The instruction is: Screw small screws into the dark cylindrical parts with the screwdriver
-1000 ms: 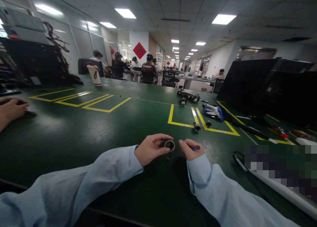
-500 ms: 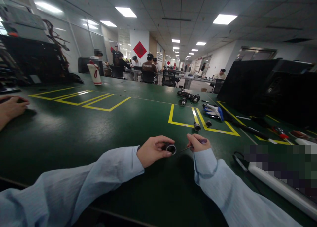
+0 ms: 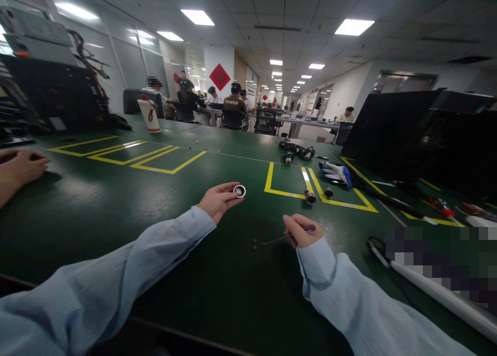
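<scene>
My left hand (image 3: 217, 199) is closed on a small round black part with a silver rim (image 3: 239, 191), held out over the green table (image 3: 116, 205). My right hand (image 3: 302, 230) pinches a thin screwdriver with a purple handle (image 3: 285, 237), its tip pointing left and down at the table. Two tiny screws (image 3: 254, 243) lie on the table just left of the tip. Both arms wear light blue sleeves.
Small black cylinders (image 3: 309, 196) lie on yellow tape boxes (image 3: 306, 187), with blue-white gloves (image 3: 336, 173) and more black parts (image 3: 297, 152) behind. Black boxes (image 3: 419, 136) stand right, a white tube (image 3: 438, 299) lies near right. Another person's hand (image 3: 19, 169) rests far left. A white cup (image 3: 148, 116) stands far back.
My left hand has carried the round part away to the left and farther out. The right hand has dropped slightly with the screwdriver. Two small screws now show on the table.
</scene>
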Tool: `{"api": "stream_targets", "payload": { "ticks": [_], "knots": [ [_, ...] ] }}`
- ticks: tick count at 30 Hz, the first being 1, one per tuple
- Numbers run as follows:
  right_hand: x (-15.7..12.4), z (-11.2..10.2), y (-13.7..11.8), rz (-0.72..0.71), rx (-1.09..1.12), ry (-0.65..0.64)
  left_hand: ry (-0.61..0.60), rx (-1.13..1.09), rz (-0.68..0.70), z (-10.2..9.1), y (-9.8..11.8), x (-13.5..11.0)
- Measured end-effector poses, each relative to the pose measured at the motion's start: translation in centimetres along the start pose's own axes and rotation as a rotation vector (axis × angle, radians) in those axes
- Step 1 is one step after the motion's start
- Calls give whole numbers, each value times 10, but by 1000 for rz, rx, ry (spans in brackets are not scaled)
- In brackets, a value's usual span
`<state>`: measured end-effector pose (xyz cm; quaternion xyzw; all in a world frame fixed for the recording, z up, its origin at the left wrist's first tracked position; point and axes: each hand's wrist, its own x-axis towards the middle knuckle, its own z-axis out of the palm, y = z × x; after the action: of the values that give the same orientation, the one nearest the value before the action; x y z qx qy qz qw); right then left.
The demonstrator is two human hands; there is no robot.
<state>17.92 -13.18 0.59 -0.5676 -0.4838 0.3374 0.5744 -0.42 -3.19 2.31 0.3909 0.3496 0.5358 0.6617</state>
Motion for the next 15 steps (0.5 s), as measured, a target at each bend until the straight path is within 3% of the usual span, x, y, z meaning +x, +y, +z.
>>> {"api": "stream_targets", "payload": {
  "ticks": [8,15],
  "knots": [
    [1,-4,0,-182,-175,-30,-49,48,-9,0,-1,-3],
    [6,-11,-6,-105,-81,51,-62,76,-18,2,0,-6]
  ]
}}
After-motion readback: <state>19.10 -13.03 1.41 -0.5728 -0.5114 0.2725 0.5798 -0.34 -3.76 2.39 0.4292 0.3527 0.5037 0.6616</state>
